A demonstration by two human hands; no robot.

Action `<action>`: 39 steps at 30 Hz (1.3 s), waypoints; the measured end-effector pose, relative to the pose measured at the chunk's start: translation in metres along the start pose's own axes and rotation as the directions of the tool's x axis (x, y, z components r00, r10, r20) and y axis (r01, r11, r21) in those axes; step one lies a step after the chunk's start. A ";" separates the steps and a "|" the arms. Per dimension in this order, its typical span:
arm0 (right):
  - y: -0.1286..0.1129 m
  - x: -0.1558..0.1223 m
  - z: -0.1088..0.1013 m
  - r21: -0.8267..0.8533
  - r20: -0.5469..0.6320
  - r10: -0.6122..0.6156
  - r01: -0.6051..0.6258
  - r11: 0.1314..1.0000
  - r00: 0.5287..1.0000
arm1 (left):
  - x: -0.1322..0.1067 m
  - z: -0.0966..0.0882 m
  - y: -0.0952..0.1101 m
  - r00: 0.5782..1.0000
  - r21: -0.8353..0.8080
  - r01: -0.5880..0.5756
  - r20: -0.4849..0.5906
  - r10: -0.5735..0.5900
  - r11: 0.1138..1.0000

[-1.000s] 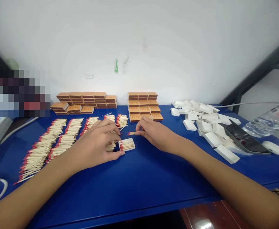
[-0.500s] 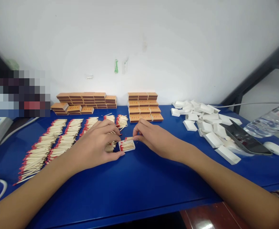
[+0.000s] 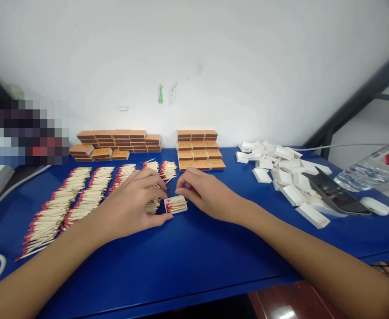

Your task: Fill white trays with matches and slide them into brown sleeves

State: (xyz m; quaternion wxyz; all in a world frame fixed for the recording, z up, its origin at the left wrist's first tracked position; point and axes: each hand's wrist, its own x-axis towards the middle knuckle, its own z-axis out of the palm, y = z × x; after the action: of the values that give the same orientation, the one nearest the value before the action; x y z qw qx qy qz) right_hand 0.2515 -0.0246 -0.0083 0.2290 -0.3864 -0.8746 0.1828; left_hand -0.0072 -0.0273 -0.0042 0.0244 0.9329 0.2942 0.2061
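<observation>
A small white matchbox tray (image 3: 184, 209) sits on the blue table with red-tipped matches (image 3: 176, 205) lying in it. My left hand (image 3: 138, 195) has its thumb and fingers around the tray's left end. Just behind the tray's right side is my right hand (image 3: 203, 192), its fingers curled together at the tips; whether anything is between them is hidden. Loose matches (image 3: 152, 206) lie partly covered by my left hand, and a small heap of matches (image 3: 168, 169) is behind the tray.
Long rows of matches (image 3: 48, 212) spread to the left. Orange matchboxes (image 3: 114, 139) and stepped matchboxes (image 3: 199, 150) stand along the wall. White trays (image 3: 284, 166) are piled at right, near a phone (image 3: 337, 195), a white mouse-like object (image 3: 375, 205) and a plastic bottle (image 3: 370, 168).
My right hand has moved slightly left and up, and the match seen at its fingertips by the tray's back edge no longer shows there. The left hand stays at the tray.
</observation>
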 end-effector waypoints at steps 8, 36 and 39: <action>0.024 0.036 0.025 0.119 -0.013 -0.040 0.042 0.992 0.999 | 0.001 -0.002 0.004 1.000 -0.019 0.012 0.017 -0.012 1.000; 0.036 0.026 -0.003 0.067 0.130 -0.110 0.102 0.993 0.985 | 0.002 -0.006 0.011 0.999 -0.020 0.026 0.034 -0.025 0.999; 0.038 0.028 -0.002 0.015 0.120 -0.058 0.057 0.998 0.991 | 0.001 -0.005 0.010 0.999 -0.012 0.016 0.032 -0.016 1.000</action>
State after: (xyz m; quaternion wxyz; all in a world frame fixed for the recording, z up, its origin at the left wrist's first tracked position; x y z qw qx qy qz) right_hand 0.2586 0.0210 -0.0188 0.1834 -0.3480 -0.8964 0.2041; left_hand -0.0029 -0.0349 0.0023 0.0365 0.9335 0.3001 0.1926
